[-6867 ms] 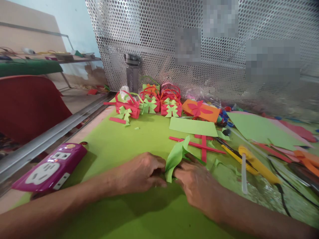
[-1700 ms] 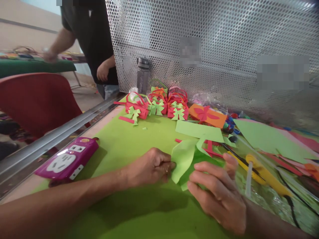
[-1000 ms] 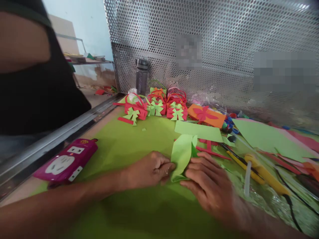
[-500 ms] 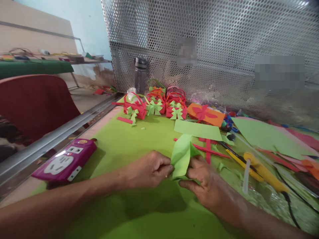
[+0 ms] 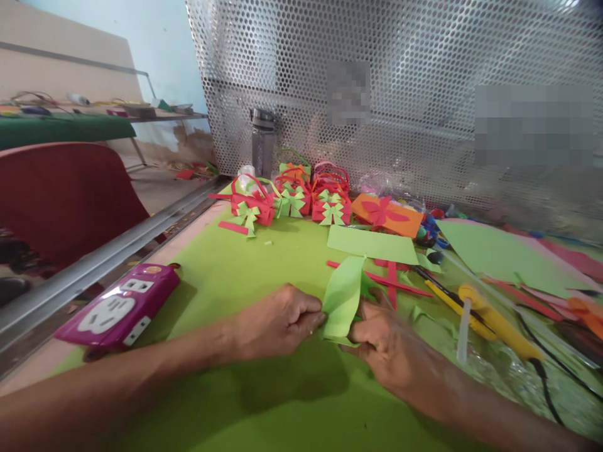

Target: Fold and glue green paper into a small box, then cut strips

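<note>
A folded piece of light green paper (image 5: 343, 300) is held up over the green tabletop between both hands. My left hand (image 5: 292, 319) is closed, its thumb and forefinger pinching the paper's left edge. My right hand (image 5: 384, 333) grips the paper from the right, with some fingers hidden behind it. Just beyond lie crossed red paper strips (image 5: 392, 284) and a flat light green paper rectangle (image 5: 372, 245). Further back stand several small red paper baskets (image 5: 332, 207) with green bows.
On the left sits a purple power strip (image 5: 123, 306). A yellow glue gun (image 5: 499, 326) with a black cord and a yellow cutter (image 5: 455, 307) lie to the right, near clear plastic. An orange card (image 5: 389, 215), a water bottle (image 5: 262, 145) and a perforated metal panel (image 5: 414, 56) are behind.
The green paper stays between both hands, which keep nearly the same place. My right thumb has slipped more behind the paper's lower edge. The whole view has shifted slightly.
</note>
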A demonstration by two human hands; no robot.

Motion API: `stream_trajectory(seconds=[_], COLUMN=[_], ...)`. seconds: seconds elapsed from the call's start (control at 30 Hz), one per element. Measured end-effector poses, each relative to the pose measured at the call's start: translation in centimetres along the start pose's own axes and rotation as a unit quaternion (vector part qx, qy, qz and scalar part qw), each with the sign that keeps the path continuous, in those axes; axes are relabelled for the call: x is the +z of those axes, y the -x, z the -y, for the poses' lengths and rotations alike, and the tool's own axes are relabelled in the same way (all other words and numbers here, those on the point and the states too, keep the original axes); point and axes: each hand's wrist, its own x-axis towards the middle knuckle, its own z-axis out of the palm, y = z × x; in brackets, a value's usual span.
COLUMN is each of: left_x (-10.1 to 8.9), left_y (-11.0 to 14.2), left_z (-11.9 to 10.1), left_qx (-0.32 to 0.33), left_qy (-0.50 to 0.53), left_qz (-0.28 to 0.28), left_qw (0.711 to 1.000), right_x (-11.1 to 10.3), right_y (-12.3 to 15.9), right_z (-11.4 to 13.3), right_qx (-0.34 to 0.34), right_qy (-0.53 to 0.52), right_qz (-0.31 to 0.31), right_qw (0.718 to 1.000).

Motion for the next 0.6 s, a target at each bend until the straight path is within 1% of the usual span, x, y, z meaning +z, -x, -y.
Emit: stream_trajectory(seconds=[0.23, 0.37, 0.53, 0.6], left_x=[0.38, 0.51, 0.62, 0.66], left_y=[-0.02, -0.05, -0.19, -0.2], left_z=[-0.15, -0.1, 0.4, 0.55], left_qx=[-0.012, -0.025, -0.077, -0.087], left_qy=[-0.015, -0.005, 0.072, 0.089], left_qz=[0.001, -0.01, -0.014, -0.012], left_qw=[1.0, 1.0, 0.994, 0.992], right_x=[-0.28, -0.47, -0.01, 0.15], right_y=[-0.04, -0.19, 0.13, 0.31], right_z=[0.15, 0.39, 0.19, 0.15], right_qx=[0.058, 0.064, 0.067, 0.07], right_qy=[-0.1, -0.093, -0.071, -0.058], right_qz=[0.07, 0.08, 0.072, 0.069], right_qw=[0.991, 0.99, 0.993, 0.993])
